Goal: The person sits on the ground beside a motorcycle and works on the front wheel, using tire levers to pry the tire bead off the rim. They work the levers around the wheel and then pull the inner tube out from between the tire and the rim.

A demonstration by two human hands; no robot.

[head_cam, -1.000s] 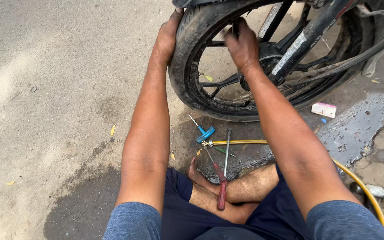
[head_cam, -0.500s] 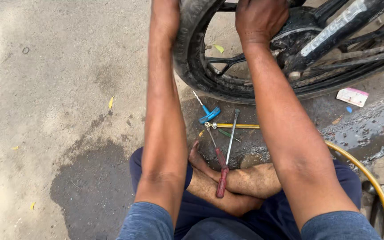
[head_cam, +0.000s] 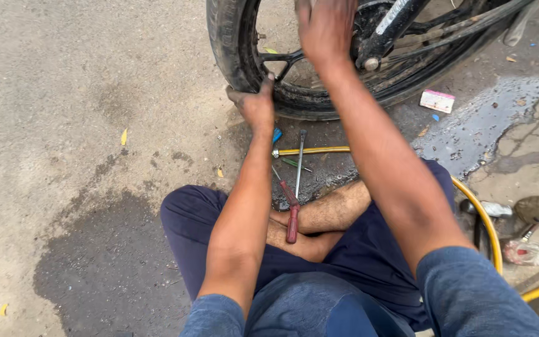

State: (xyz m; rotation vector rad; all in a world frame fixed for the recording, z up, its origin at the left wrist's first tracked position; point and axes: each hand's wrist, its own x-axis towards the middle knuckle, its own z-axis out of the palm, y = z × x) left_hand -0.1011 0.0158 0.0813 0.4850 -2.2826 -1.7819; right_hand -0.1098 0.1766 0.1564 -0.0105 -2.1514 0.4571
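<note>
A black motorcycle tyre (head_cam: 226,43) on its spoked wheel fills the top of the head view. My left hand (head_cam: 254,103) grips the tyre's lower left edge, fingers curled over the rubber. My right hand (head_cam: 325,28) rests higher, over the tyre near the hub and fork; what its fingers hold is hidden. I sit cross-legged in dark blue shorts. A red-handled screwdriver (head_cam: 292,209) lies against my shin. A grey metal tyre lever (head_cam: 299,159) and a blue-handled tool (head_cam: 277,135) lie on the ground under my left forearm.
A yellow air hose (head_cam: 491,228) curves from the tools round my right knee. A small white and pink box (head_cam: 437,100) lies beside a wet patch at right. Grey concrete with a dark stain spreads to the left. A plastic wrapper (head_cam: 522,251) sits far right.
My left hand has slid down from the top of the tyre to its lower left edge. The view has tilted, so the wheel sits higher in frame.
</note>
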